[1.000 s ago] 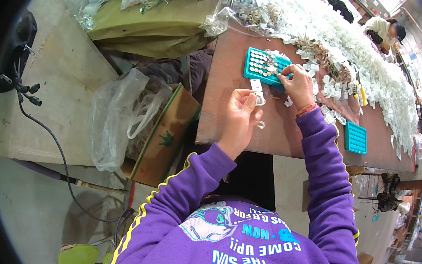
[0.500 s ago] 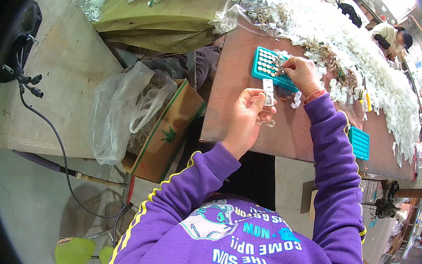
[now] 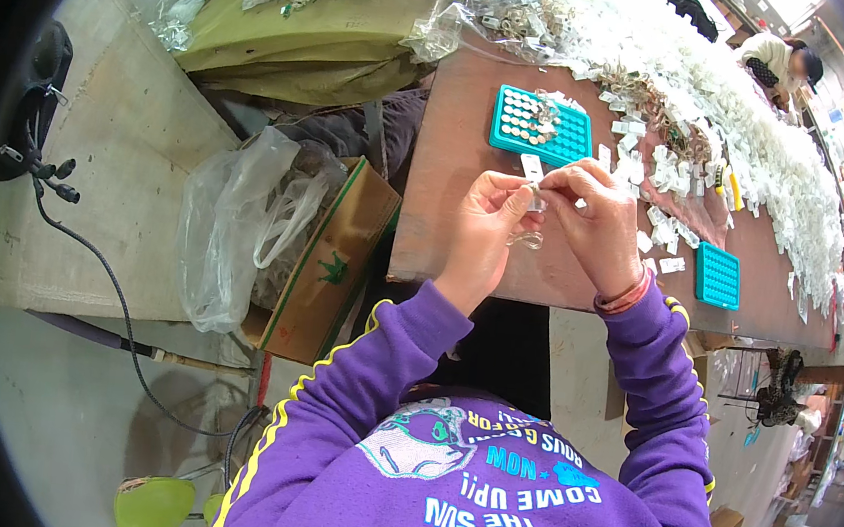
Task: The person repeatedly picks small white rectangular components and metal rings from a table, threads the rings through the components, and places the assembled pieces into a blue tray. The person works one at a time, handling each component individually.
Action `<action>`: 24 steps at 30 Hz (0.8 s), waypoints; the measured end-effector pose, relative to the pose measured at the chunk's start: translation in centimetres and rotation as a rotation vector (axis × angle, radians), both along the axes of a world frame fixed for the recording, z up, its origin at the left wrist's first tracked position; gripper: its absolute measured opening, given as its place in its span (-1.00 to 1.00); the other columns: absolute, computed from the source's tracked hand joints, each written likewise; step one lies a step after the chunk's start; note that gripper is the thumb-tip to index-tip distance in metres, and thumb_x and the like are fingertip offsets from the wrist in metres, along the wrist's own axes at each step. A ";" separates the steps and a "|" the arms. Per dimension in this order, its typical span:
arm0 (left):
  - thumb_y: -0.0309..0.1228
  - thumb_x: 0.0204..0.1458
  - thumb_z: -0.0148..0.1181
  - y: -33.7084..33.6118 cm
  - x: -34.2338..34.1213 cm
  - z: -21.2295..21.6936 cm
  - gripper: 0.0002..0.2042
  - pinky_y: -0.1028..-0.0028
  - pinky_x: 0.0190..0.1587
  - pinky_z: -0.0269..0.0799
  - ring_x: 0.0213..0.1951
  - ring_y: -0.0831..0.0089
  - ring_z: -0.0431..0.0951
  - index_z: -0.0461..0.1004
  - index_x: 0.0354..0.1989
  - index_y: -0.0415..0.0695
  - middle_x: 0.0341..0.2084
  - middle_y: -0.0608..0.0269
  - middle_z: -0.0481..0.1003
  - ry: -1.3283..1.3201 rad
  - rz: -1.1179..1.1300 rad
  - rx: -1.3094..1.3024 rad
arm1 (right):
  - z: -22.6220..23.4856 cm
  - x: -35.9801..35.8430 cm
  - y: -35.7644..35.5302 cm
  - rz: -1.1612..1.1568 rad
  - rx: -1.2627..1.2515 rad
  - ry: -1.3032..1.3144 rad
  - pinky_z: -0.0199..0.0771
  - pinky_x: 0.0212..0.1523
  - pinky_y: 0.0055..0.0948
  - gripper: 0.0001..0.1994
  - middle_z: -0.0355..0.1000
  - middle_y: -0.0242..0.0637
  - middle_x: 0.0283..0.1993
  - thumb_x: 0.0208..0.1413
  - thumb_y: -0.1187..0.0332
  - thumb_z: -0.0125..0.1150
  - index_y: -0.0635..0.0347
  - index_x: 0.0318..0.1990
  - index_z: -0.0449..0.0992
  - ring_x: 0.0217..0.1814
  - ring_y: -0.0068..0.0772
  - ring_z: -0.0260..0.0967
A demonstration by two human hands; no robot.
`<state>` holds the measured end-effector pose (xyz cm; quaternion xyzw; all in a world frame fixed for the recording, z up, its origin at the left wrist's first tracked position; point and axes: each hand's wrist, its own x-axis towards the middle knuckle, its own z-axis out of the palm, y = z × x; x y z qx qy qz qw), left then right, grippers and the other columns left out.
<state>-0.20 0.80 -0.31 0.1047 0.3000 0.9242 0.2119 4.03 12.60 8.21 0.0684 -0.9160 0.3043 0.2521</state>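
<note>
In my left hand (image 3: 488,231), thumb and fingers pinch a small clear-and-white plastic case (image 3: 532,167) with a flap standing up. A loop of clear plastic (image 3: 524,239) hangs under those fingers. My right hand (image 3: 598,227) meets the left one at the case, its fingertips pinched together. Whatever is between those fingertips is too small or hidden to name. Just beyond both hands lies a teal tray (image 3: 576,133) with rows of round pockets. Small pale round discs (image 3: 518,117) fill its left part, and some loose bits lie at its middle.
A long heap of small clear-and-white plastic pieces (image 3: 752,162) covers the table's (image 3: 451,166) far and right side. Another teal tray (image 3: 718,275) lies near the right edge, with yellow-handled pliers (image 3: 736,191) beyond it. A cardboard box (image 3: 326,265) with plastic bags stands left. A person (image 3: 776,66) sits far right.
My right hand has come back from the teal tray toward me and now meets my left hand at the plastic case. My left hand has hardly moved.
</note>
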 end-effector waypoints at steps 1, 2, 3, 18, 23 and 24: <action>-0.42 0.17 0.17 0.0 0.0 0.0 -0.87 0.52 -0.28 0.53 -0.38 0.48 0.57 0.39 -0.21 -0.17 -0.34 0.23 0.53 -0.009 -0.002 -0.007 | -0.1 0.0 -0.4 -0.024 0.034 0.037 0.49 -0.39 -0.42 -0.93 0.45 -0.27 -0.39 -0.06 0.51 0.27 0.19 -0.38 0.56 -0.41 -0.26 0.47; -0.42 0.17 0.17 0.0 -0.1 0.0 -0.87 0.52 -0.28 0.53 -0.38 0.48 0.57 0.39 -0.21 -0.17 -0.33 0.23 0.53 -0.017 -0.003 -0.013 | -0.2 0.0 -0.5 -0.049 0.061 0.068 0.49 -0.39 -0.41 -0.94 0.45 -0.27 -0.39 -0.06 0.51 0.27 0.19 -0.38 0.56 -0.39 -0.24 0.47; -0.43 0.16 0.18 -0.1 -0.1 0.0 -0.87 0.52 -0.27 0.53 -0.38 0.48 0.57 0.39 -0.21 -0.17 -0.33 0.23 0.53 -0.024 -0.001 -0.018 | -0.1 0.1 -0.6 -0.032 0.085 0.058 0.50 -0.37 -0.40 -0.94 0.45 -0.28 -0.39 -0.07 0.51 0.26 0.19 -0.39 0.55 -0.38 -0.22 0.47; -0.39 0.23 0.08 -0.6 -0.3 -0.1 -0.88 0.54 -0.30 0.46 -0.38 0.50 0.52 0.40 -0.21 -0.18 -0.36 0.15 0.53 0.013 -0.108 -0.011 | 1.0 -0.2 0.4 0.076 -0.107 -0.052 0.44 -0.38 -0.48 -0.90 0.47 -0.31 -0.45 -0.11 0.56 0.28 0.18 -0.39 0.60 -0.43 -0.37 0.46; -0.40 0.23 0.07 -0.7 -0.3 0.1 -0.89 0.55 -0.30 0.43 -0.37 0.49 0.50 0.39 -0.22 -0.18 -0.37 0.16 0.51 -0.008 -0.124 0.027 | 1.0 -0.3 0.7 0.073 -0.094 -0.055 0.43 -0.39 -0.49 -0.93 0.47 -0.32 -0.47 -0.11 0.54 0.29 0.20 -0.42 0.60 -0.44 -0.41 0.45; -0.40 0.23 0.07 -0.7 -0.3 0.1 -0.89 0.55 -0.29 0.43 -0.36 0.50 0.50 0.39 -0.22 -0.18 -0.37 0.17 0.51 -0.017 -0.125 0.030 | 1.0 -0.3 0.7 0.082 -0.093 -0.057 0.43 -0.40 -0.48 -0.94 0.47 -0.32 -0.47 -0.10 0.53 0.29 0.20 -0.42 0.60 -0.44 -0.40 0.45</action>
